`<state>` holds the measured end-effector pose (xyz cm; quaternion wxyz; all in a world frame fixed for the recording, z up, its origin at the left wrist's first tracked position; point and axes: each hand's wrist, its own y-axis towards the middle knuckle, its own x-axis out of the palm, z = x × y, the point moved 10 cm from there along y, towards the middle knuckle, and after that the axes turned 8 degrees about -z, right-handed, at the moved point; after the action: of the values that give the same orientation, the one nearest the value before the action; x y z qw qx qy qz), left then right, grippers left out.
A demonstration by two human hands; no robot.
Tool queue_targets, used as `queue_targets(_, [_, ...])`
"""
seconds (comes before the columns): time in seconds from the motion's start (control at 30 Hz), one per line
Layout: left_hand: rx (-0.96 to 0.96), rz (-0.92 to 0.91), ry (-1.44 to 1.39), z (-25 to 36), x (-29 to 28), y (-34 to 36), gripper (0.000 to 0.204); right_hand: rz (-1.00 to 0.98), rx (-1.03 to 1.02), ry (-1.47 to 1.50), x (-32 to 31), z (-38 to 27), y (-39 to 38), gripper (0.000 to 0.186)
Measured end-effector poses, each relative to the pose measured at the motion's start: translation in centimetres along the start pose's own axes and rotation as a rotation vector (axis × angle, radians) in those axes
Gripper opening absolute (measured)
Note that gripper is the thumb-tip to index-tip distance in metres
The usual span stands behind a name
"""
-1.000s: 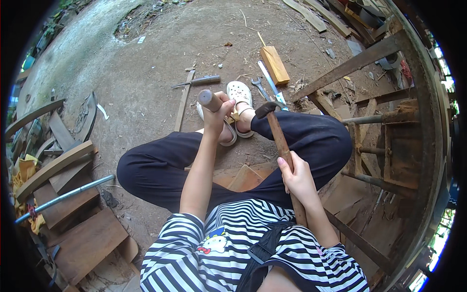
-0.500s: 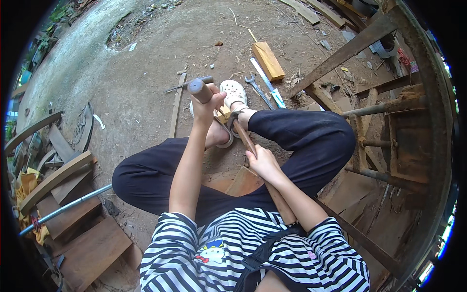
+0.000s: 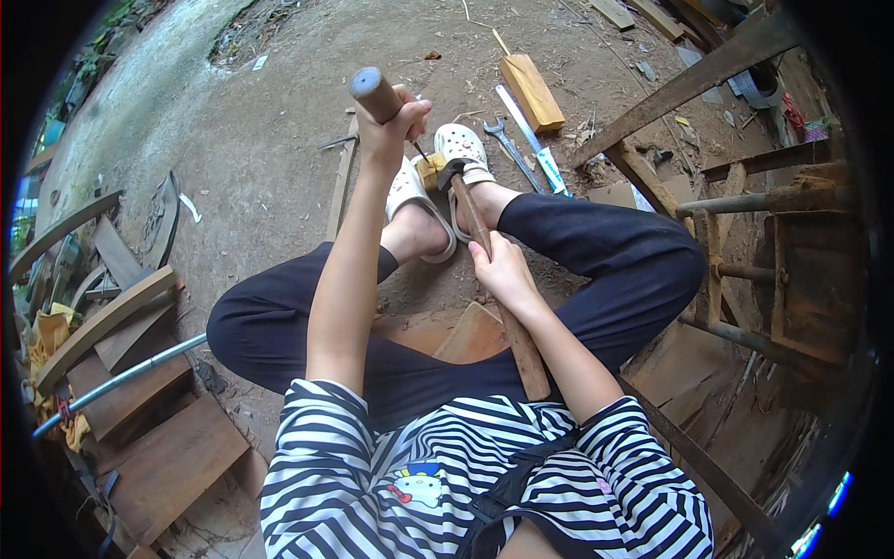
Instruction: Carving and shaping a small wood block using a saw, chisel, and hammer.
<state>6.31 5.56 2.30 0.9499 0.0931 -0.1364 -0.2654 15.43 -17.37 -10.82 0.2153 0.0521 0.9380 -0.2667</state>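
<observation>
My left hand [image 3: 399, 126] is closed round a tool with a thick, round brown handle [image 3: 375, 95], its grey end facing up. Below that fist a thin dark shaft points down toward a small yellowish wood block [image 3: 429, 170], though its tip is hard to make out. The block sits between my feet in white clogs [image 3: 459, 143]. My right hand [image 3: 503, 270] grips a hammer [image 3: 523, 349] midway along its long wooden handle. The dark hammer head [image 3: 453, 171] is at the block's right side; I cannot tell whether they touch. The handle's butt rests near my lap.
A wrench [image 3: 512, 154], a blue-and-white saw-like blade [image 3: 551, 170] and a wooden block [image 3: 531, 91] lie beyond my right foot. Rusty metal framing [image 3: 689, 88] stands at the right. Planks [image 3: 172, 466] and a metal pipe [image 3: 140, 380] are at the left. A narrow wood strip [image 3: 341, 186] lies near my left foot.
My left hand and its tool have risen away from my feet, baring the block more. My right hand has moved slightly, still on the hammer. The view has shifted a little.
</observation>
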Motion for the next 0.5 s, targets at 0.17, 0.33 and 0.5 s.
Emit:
queue_targets(0.17, [0.004,-0.063,0.059,0.2,0.9,1.0,0.022,0.030,0.093,0.035,-1.2,1.3,0.8,0.035])
queue_targets(0.33, [-0.016,-0.028,0.050,0.0,0.7,1.1,0.021,0.040,0.099,0.153,-2.9,0.3,2.2,0.033])
queue_targets(0.5, [-0.026,-0.020,0.051,0.1,0.7,0.8,0.021,0.076,-0.073,-0.001,-3.3,-2.7,2.7,0.032])
